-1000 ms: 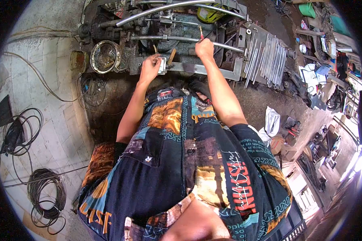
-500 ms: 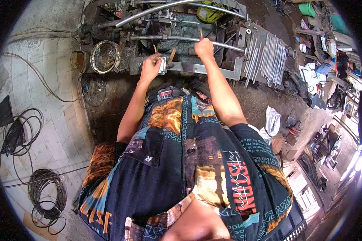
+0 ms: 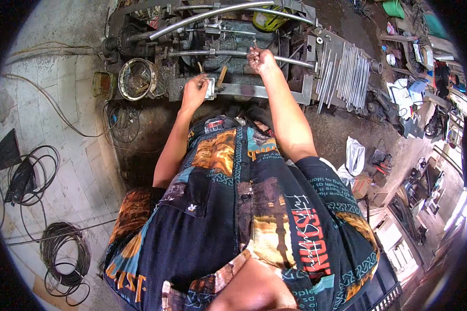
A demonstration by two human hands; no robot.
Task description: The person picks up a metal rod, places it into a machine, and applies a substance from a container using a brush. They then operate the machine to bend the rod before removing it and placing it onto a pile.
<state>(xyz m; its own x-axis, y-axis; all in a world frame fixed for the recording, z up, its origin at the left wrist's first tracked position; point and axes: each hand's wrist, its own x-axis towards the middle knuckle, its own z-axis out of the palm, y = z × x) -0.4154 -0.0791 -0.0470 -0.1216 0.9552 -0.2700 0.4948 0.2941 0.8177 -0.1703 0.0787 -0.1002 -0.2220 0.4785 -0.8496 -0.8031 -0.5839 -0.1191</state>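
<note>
My left hand (image 3: pixel 194 94) is at the front of a metal machine frame, its fingers loosely bent and apart. They lie beside or on a small pale box (image 3: pixel 210 89); the contact is partly hidden. A wooden handle-like stick (image 3: pixel 222 76) stands just right of this box. Over the long metal bar (image 3: pixel 228 53), my right hand (image 3: pixel 263 61) is turned with its fingers curled in. Whatever sits between those fingers is too small to name. Beyond it runs a thin rod (image 3: pixel 238 32) across the machine.
A curved metal tube (image 3: pixel 207 18) spans the machine's top. Several cut metal rods (image 3: pixel 353 78) lie on a plate at right. A round metal bowl (image 3: pixel 137 79) with dirty contents sits at left. Coiled cable (image 3: pixel 65 254) lies on the floor, and a yellow-green object (image 3: pixel 270 19) is behind.
My right hand has rolled over above the bar, and its curled fingers now show. The fingers of my left hand have shifted slightly lower beside the pale box.
</note>
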